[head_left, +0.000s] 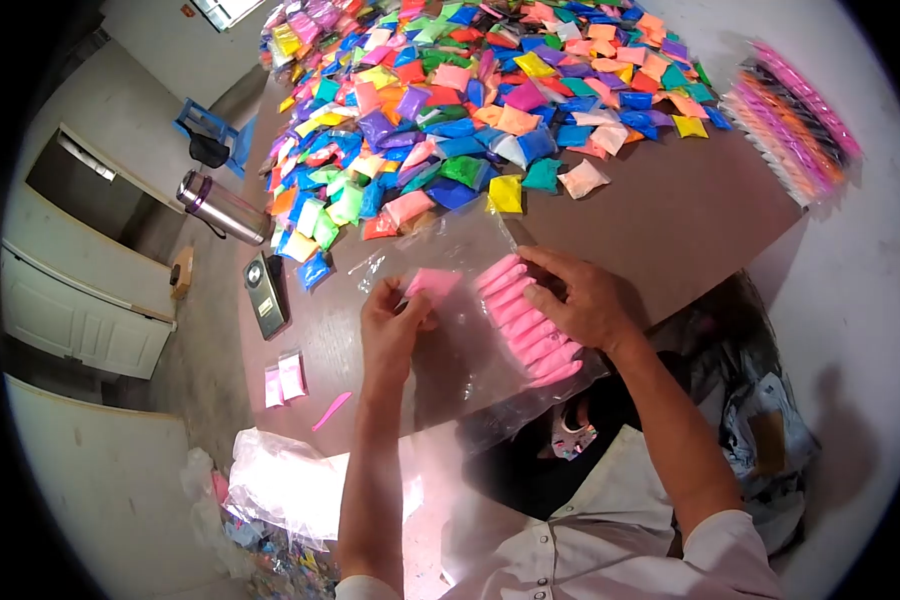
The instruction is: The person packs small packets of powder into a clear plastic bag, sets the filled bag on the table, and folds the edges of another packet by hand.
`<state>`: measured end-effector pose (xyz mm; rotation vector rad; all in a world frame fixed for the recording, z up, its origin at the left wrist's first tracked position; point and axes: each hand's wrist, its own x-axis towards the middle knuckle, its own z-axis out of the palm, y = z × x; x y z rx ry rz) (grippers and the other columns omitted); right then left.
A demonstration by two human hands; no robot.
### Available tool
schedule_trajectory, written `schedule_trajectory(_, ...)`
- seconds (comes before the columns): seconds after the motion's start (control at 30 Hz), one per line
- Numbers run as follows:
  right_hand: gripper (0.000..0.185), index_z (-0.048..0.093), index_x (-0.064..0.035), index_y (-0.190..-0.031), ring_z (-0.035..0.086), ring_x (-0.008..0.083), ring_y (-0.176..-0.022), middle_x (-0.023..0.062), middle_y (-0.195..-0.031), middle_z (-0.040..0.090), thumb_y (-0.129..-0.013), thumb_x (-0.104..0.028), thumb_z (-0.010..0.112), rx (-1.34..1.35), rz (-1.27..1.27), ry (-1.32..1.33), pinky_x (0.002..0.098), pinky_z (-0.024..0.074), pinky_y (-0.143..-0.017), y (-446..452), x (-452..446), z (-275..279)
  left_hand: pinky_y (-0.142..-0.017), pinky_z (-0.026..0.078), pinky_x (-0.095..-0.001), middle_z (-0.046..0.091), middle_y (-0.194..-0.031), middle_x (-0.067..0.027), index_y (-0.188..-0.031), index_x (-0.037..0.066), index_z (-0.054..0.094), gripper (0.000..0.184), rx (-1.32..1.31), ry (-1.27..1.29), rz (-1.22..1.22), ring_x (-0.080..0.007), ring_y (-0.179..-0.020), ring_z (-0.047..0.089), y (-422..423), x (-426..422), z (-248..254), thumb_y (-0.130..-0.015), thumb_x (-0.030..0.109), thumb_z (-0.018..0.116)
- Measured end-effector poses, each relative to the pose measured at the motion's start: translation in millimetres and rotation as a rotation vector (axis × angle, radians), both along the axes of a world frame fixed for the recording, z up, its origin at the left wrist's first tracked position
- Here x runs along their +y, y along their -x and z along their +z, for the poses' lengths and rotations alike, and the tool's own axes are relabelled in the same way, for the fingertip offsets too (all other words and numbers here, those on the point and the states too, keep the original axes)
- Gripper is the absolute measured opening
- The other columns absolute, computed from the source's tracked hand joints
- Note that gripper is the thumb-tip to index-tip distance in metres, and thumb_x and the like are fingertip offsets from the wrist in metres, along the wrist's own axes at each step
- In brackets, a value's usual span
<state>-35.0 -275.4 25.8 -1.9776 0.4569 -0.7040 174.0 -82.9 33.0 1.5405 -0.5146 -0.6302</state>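
Observation:
My left hand pinches a small flat pink packet between thumb and fingers. To its right, a row of pink packets stands closely stacked on a large clear plastic bag; whether they are inside it I cannot tell. My right hand grips the right side of that row, with index finger at the top end and thumb on the packets. The bag spreads under both hands and hangs over the table's near edge.
A big heap of colourful packets covers the far table. At left are a steel flask, a phone, two pale packets and a pink plastic strip. Bundled coloured strips lie at far right.

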Motion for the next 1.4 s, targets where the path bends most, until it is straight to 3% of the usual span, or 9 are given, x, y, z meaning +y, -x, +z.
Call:
schedule_trajectory(0.37, 0.053, 0.059, -0.0025, -0.146, 0.07, 0.0203, -0.107, 0.0171, -0.129, 0.072, -0.097, -0.014, 0.072, 0.05, 0.042, -0.1, 0.0339, 0.0561, -0.094, -10.8, -10.7, 6.5, -0.069, 0.054, -0.025, 0.073, -0.09, -0.001, -0.112, 0.0, 0.074, 0.021, -0.201, -0.072, -0.098, -0.0088, -0.08, 0.066, 6.2, -36.2, 1.0, -0.095, 0.01, 0.078)
schedule_trajectory(0.43, 0.048, 0.065, -0.0072, -0.139, 0.074, 0.0298, -0.101, 0.0163, -0.118, 0.075, -0.094, -0.022, 0.07, -0.019, 0.004, -0.112, 0.0384, 0.0564, -0.092, -16.3, -10.7, 2.3, -0.071, 0.054, -0.026, 0.073, -0.091, -0.0004, -0.116, 0.001, 0.076, 0.026, -0.349, -0.143, -0.155, -0.0082, -0.08, 0.066, -0.9, -33.6, -0.2, -0.092, 0.011, 0.08)
schedule_trajectory(0.57, 0.041, 0.069, -0.0071, -0.134, 0.073, 0.0335, -0.105, 0.0164, -0.121, 0.074, -0.095, -0.022, 0.068, 0.02, -0.013, 0.053, 0.0397, 0.0562, -0.093, -18.3, -11.1, 2.0, -0.072, 0.055, -0.0276, 0.074, -0.092, -0.002, -0.117, 0.002, 0.076, 0.029, -0.276, -0.033, -0.091, -0.0092, -0.08, 0.067, 1.3, -39.0, -16.5, -0.09, 0.01, 0.08)
schedule_trajectory(0.73, 0.038, 0.07, -0.0071, -0.13, 0.071, 0.035, -0.112, 0.0159, -0.126, 0.073, -0.095, -0.021, 0.068, -0.012, -0.042, 0.121, 0.0404, 0.056, -0.097, -17.3, -10.3, 1.3, -0.078, 0.059, -0.0322, 0.078, -0.102, -0.0112, -0.124, 0.002, 0.075, 0.032, -0.696, -0.233, -0.145, -0.018, -0.085, 0.072, 9.5, -51.6, -7.4, -0.093, 0.01, 0.074)
schedule_trajectory(0.97, 0.044, 0.066, -0.0083, -0.14, 0.071, 0.0302, -0.116, 0.0173, -0.136, 0.069, -0.097, -0.017, 0.071, 0.033, -0.016, 0.104, 0.0367, 0.0562, -0.097, -16.3, -11.3, 2.8, -0.089, 0.059, -0.0386, 0.077, -0.116, -0.0187, -0.125, 0.005, 0.075, 0.031, -0.45, -0.03, -0.183, -0.0265, -0.103, 0.075, -6.6, -48.3, -45.1, -0.096, 0.013, 0.07)
schedule_trajectory(1.07, 0.044, 0.066, -0.0083, -0.14, 0.071, 0.0298, -0.114, 0.0175, -0.136, 0.069, -0.097, -0.018, 0.072, 0.011, -0.016, 0.132, 0.037, 0.0564, -0.097, -17.0, -11.6, -0.3, -0.092, 0.058, -0.0402, 0.076, -0.12, -0.0208, -0.126, 0.005, 0.075, 0.033, 0.054, 0.349, -0.203, -0.0302, -0.104, 0.075, -8.4, -49.7, -56.1, -0.095, 0.014, 0.071)
schedule_trajectory(1.13, 0.044, 0.068, -0.0085, -0.136, 0.072, 0.0351, -0.111, 0.0174, -0.124, 0.073, -0.095, -0.021, 0.07, 0.014, -0.03, 0.007, 0.0419, 0.0561, -0.096, -18.3, -10.6, -0.3, -0.085, 0.059, -0.037, 0.076, -0.12, -0.0184, -0.126, 0.006, 0.074, 0.034, -1.009, -0.224, -0.162, -0.0286, -0.098, 0.074, 1.3, -54.8, -25.4, -0.092, 0.01, 0.073)
schedule_trajectory(1.23, 0.044, 0.068, -0.0102, -0.137, 0.073, 0.035, -0.107, 0.0177, -0.119, 0.075, -0.094, -0.022, 0.07, 0.024, -0.028, 0.008, 0.0418, 0.0566, -0.094, -17.9, -10.8, -2.4, -0.076, 0.058, -0.0331, 0.075, -0.117, -0.0165, -0.123, 0.006, 0.074, 0.034, -0.71, -0.183, -0.238, -0.0273, -0.09, 0.072, 2.3, -48.5, -17.3, -0.089, 0.003, 0.074)
schedule_trajectory(1.4, 0.042, 0.069, -0.0113, -0.135, 0.074, 0.0338, -0.101, 0.0179, -0.115, 0.076, -0.095, -0.023, 0.07, 0.021, -0.033, 0.064, 0.0405, 0.0575, -0.09, -17.9, -8.4, 0.9, -0.068, 0.054, -0.0297, 0.077, -0.103, -0.0076, -0.116, 0.005, 0.075, 0.022, -0.929, -0.228, -0.07, -0.0152, -0.079, 0.068, 3.4, 4.1, 9.3, -0.094, 0.003, 0.073)
